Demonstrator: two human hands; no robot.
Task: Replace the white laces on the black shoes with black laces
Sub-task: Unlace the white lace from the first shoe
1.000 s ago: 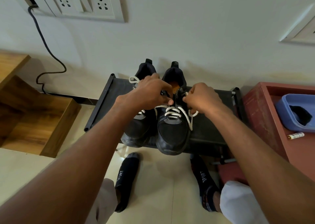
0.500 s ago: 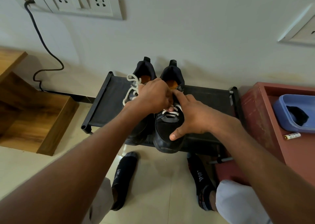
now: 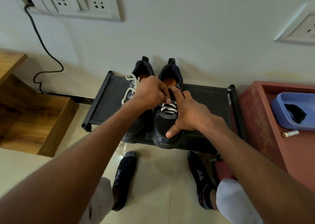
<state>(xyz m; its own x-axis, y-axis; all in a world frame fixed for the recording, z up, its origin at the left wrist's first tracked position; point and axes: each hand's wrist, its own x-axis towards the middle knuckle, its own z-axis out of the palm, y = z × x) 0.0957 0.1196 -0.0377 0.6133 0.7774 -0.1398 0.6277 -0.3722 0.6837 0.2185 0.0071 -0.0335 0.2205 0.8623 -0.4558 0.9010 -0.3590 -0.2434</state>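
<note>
head | left hand pinches white lace | right hand steadies shoe

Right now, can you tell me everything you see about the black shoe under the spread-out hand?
The black lace-up shoe on the right looks like matte fabric with a shinier toe rim and an orange insole. It stands upright on the black fabric rack, toe toward the person, beside its twin. White rope laces cross its lower eyelets. The right hand rests spread on it, thumb on the toe; the left hand pinches at the laces near its tongue.
</note>
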